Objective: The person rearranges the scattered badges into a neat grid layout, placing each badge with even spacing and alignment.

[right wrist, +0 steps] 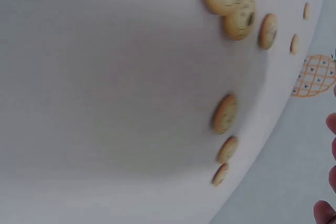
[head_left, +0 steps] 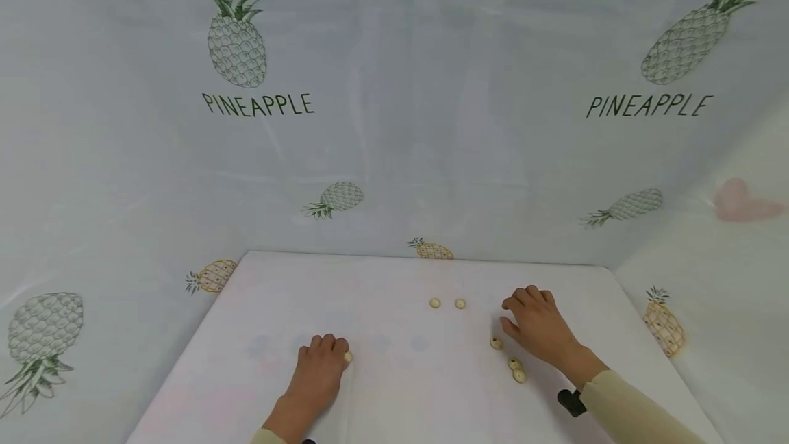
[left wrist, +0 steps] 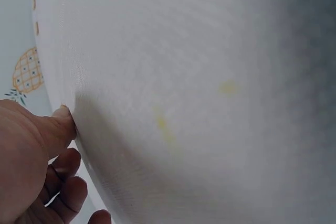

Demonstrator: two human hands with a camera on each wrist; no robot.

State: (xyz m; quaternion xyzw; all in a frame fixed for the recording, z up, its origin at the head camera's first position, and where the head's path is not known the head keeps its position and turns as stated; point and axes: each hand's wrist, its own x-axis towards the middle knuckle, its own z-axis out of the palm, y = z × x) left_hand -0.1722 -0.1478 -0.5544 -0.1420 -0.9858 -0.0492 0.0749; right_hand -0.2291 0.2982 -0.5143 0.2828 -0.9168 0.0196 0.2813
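Note:
In the head view, my left hand (head_left: pixel 317 372) is low over the white table, fingers curled downward. It pinches a small round yellowish disc (head_left: pixel 348 356) at its thumb side; the left wrist view shows the thumb (left wrist: pixel 60 124) and curled fingers, with the disc hidden. Farther right, my right hand (head_left: pixel 536 324) hovers palm down, fingers loosely bent and holding nothing. Close to its thumb lies a single disc (head_left: pixel 496 343). Two touching discs (head_left: pixel 520 376) lie nearer me, beside the wrist. The right wrist view shows dark face-like markings on a biscuit-like disc (right wrist: pixel 226 114).
Two discs (head_left: pixel 435 303) lie apart toward the back of the white table (head_left: pixel 419 389). A pineapple-printed sheet (head_left: pixel 394 122) rises behind the table's far edge and on both sides. A dark band (head_left: pixel 572 403) sits at my right wrist.

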